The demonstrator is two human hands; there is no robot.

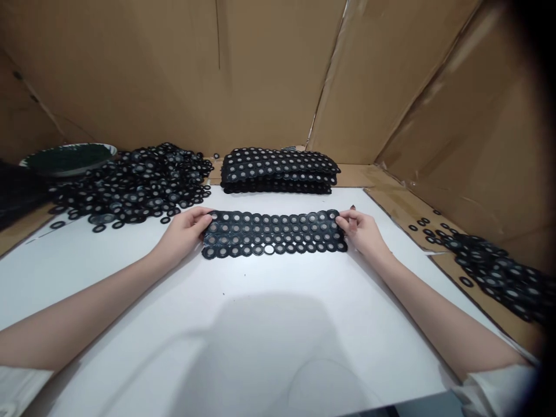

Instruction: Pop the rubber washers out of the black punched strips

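A black strip of joined rings [273,228], set in several rows with pale centres showing through, is stretched between my two hands over the white table. My left hand [190,226] pinches its upper left corner, thumb on top. At the opposite end, my right hand [358,227] grips the upper right corner between thumb and fingers. The lower edge of the strip hangs near or on the table surface; I cannot tell whether it touches. Behind it lies a stack of similar ring strips [278,168].
A large heap of loose black rings [147,179] spreads at the back left, beside a shallow bowl [69,168] of dark material. More loose rings [499,269] lie on cardboard at the right. Cardboard walls [269,75] enclose the white table [278,336].
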